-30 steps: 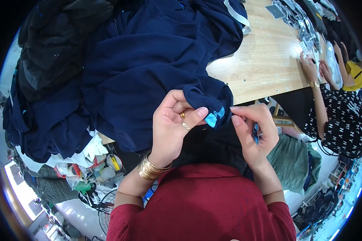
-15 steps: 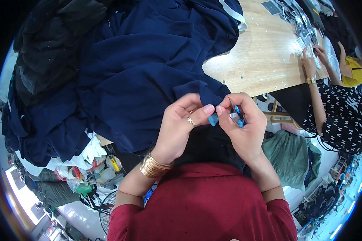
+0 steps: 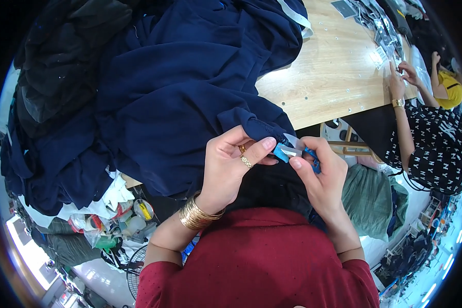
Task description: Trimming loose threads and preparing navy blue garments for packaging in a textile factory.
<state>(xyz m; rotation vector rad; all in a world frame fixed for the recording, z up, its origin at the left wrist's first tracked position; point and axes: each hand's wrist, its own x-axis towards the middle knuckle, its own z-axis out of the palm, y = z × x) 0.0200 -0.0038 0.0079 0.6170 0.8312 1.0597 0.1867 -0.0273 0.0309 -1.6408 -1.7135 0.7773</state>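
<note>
Navy blue fabric point(image 3: 174, 113) lies in a big loose heap over the table in front of me. My left hand point(image 3: 226, 164) pinches a folded edge of it between thumb and fingers. A small light-blue piece point(image 3: 280, 154) pokes out at that edge. My right hand point(image 3: 326, 172) grips small thread snips point(image 3: 291, 151) with blue on the handle. Their metal blades point left, one on each side of the fabric edge, close to my left fingertips. I cannot make out whether the blades touch the cloth.
Black cloth point(image 3: 66, 66) is piled at the far left. Bare wood tabletop point(image 3: 333, 66) stretches to the right, toward small grey packets point(image 3: 380, 25) and a co-worker's hands point(image 3: 398, 82). A wire fan point(image 3: 135, 267) and a green cloth bundle point(image 3: 367, 200) are lower down.
The snips have turned from lying inside my right hand to pointing at the fabric edge, blades apart. My right hand has dropped slightly and opened its grip around the handle.
</note>
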